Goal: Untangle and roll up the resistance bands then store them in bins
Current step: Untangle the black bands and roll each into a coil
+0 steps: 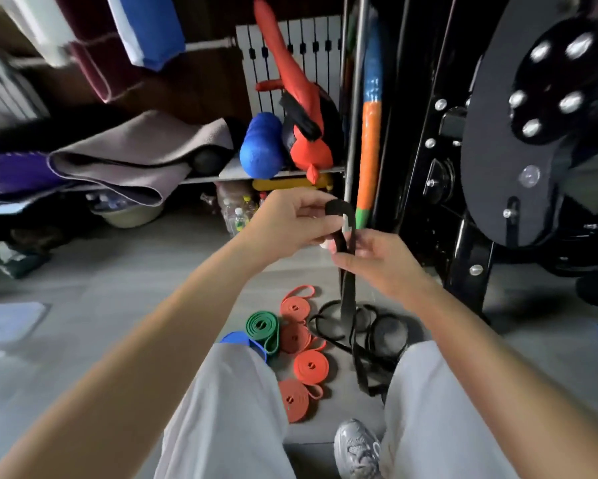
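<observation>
Both hands hold a black resistance band (346, 302) in front of me. My left hand (287, 224) pinches its folded top end, and my right hand (377, 259) grips the strap just below. The rest of the band hangs to the floor and ends in tangled black loops (377, 331). On the floor between my knees lie rolled bands: several orange ones (310, 365), a green one (263, 327) and a blue one (237, 338) partly hidden by my left leg.
A shelf (280, 174) ahead carries a blue foam roller (261, 146), a red bag and folded mats. A black weight machine (498, 150) stands at the right. A pale blue lid (10, 321) lies on the floor at left. No bin is clearly visible.
</observation>
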